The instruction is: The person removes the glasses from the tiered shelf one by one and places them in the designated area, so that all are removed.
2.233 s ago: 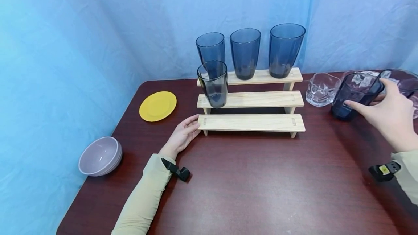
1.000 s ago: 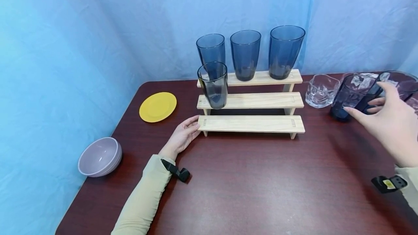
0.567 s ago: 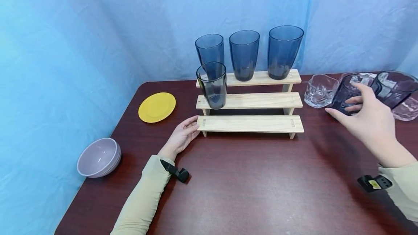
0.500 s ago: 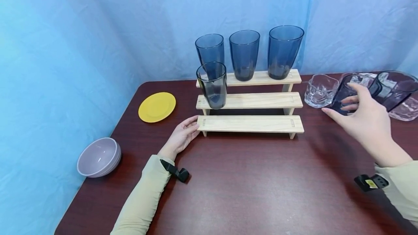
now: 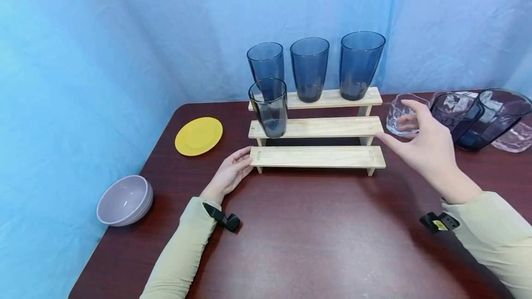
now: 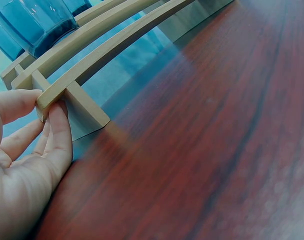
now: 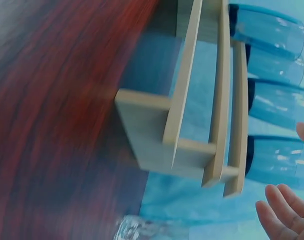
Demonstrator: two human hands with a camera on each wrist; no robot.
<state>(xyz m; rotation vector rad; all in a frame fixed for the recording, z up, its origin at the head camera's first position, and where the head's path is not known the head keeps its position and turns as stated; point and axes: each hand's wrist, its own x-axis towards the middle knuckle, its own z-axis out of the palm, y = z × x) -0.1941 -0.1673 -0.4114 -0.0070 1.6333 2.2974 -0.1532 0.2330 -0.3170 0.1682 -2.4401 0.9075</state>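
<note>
My left hand [image 5: 228, 172] pinches the left end of the lowest step of a three-tier wooden rack [image 5: 317, 156]; in the left wrist view its thumb is above the board and its fingers [image 6: 59, 125] below. Three blue glass tumblers [image 5: 309, 70] stand upright on the top step. At the left of the middle step is one greyish tumbler [image 5: 270, 110]. Off the rack's right end hovers my right hand [image 5: 430, 151], thumb and fingers spread with nothing between them. It partly hides a clear wavy glass [image 5: 395, 116] behind it.
Two dark tumblers [image 5: 492, 126] and more clear glasses [image 5: 515, 138] stand at the back right of the dark red table [image 5: 307, 234]. A yellow plate [image 5: 198, 136] and pale purple bowls [image 5: 124, 200] sit on the left. Blue cloth [image 5: 199, 26] hangs behind.
My right hand has come away from the dark tumbler at the right and moved left toward the rack. The tumbler has stayed in place. My left hand has kept its pinch on the rack.
</note>
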